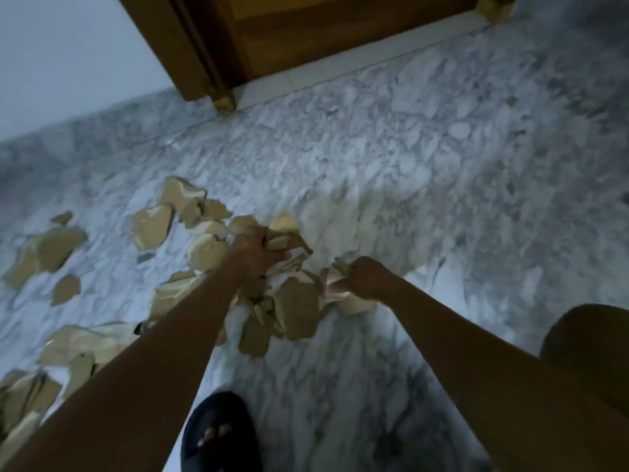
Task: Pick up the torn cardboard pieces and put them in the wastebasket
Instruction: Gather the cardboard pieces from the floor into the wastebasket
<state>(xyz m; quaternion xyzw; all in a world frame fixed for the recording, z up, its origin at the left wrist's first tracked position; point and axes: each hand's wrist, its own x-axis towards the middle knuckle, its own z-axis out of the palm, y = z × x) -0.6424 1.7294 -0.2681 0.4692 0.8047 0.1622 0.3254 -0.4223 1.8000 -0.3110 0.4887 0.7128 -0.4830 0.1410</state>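
Observation:
Several torn brown cardboard pieces (151, 227) lie scattered over the marble floor, from the far left to the centre. My left hand (253, 252) is closed around a bunch of pieces (284, 238) in the middle of the pile. My right hand (366, 277) grips another piece (335, 275) at the pile's right edge. A heap of pieces (296, 310) sits just below both hands. No wastebasket is in view.
A wooden door and frame (272, 39) stand at the top, beside a white wall (68, 56). My foot in a dark slipper (219, 434) is at the bottom centre, my knee (589, 349) at the right. The marble floor (442, 182) stretches right.

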